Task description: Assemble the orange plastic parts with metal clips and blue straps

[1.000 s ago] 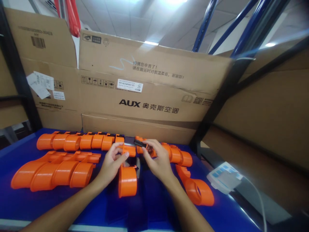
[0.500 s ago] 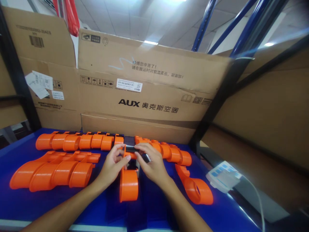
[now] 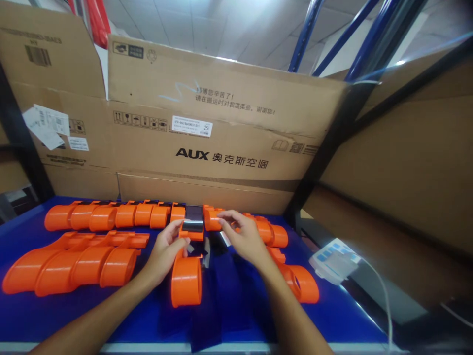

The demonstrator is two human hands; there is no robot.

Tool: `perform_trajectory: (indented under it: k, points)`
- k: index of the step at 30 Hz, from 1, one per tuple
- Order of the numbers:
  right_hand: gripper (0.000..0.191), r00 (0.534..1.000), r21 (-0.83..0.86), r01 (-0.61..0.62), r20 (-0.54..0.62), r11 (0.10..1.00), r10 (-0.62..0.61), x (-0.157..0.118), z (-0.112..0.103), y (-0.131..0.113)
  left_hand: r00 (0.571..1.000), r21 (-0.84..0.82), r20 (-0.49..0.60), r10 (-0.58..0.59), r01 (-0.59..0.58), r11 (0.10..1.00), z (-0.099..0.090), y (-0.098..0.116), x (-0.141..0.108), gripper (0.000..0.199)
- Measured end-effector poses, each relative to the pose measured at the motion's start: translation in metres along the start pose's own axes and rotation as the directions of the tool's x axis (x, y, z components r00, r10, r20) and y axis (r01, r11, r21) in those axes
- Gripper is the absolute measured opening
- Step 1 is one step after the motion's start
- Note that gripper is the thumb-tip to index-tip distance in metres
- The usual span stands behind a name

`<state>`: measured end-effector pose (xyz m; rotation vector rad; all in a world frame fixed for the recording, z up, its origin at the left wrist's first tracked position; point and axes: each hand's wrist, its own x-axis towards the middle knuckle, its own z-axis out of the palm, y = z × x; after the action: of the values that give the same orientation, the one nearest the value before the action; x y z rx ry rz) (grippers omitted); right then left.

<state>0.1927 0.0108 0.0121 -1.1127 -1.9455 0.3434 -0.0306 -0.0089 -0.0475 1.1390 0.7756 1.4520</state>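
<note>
My left hand (image 3: pixel 167 252) is closed on an orange plastic holder (image 3: pixel 186 281), its thumb and fingers gripping the upper bar. The holder's rounded ring end hangs towards me. At its top lies a shiny black strip (image 3: pixel 192 226), with a dark rectangular piece (image 3: pixel 194 213) just behind. My right hand (image 3: pixel 242 235) is off to the right of the holder, thumb and index finger apart with nothing seen between them. Its fingertips are near another orange holder (image 3: pixel 212 220); touching or not, I cannot tell. Dark strips (image 3: pixel 207 315) lie beneath the hands.
Orange holders with black pieces (image 3: pixel 101 217) line the back left. More orange holders (image 3: pixel 86 266) overlap at the front left, and others (image 3: pixel 306 286) lie right. A clear plastic box with a white cable (image 3: pixel 334 261) sits at the right edge. Behind stands a cardboard panel (image 3: pixel 221 182).
My right hand has come away from the black strip and moved right, its fingers parting. My left hand keeps its hold on the orange holder. The view has shifted slightly.
</note>
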Motion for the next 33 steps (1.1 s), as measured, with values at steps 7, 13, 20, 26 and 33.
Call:
perform_trajectory:
  k: [7,13,20,26,33]
  points:
    - [0.014,0.871,-0.568,-0.174,0.292,0.804,0.395,-0.007,-0.024,0.014,0.999,0.007,-0.034,-0.007,0.007,1.000,-0.002,0.000,0.001,0.044]
    - [0.016,0.826,-0.543,-0.167,0.380,0.823,0.417,-0.012,-0.039,0.023,0.999,0.015,-0.033,0.012,-0.012,1.000,-0.005,-0.003,0.002,0.043]
    - [0.021,0.718,-0.587,-0.238,0.429,0.774,0.547,-0.018,-0.048,0.032,0.999,0.035,-0.019,0.031,-0.030,0.999,-0.005,-0.002,0.002,0.040]
    - [0.026,0.652,-0.669,-0.199,0.455,0.716,0.606,-0.017,-0.042,0.020,0.999,0.020,-0.032,0.011,-0.010,1.000,-0.006,-0.002,0.001,0.043]
    - [0.021,0.652,-0.741,-0.149,0.424,0.655,0.629,-0.013,-0.035,0.014,1.000,0.039,-0.007,0.007,-0.007,0.999,-0.007,-0.001,0.002,0.042]
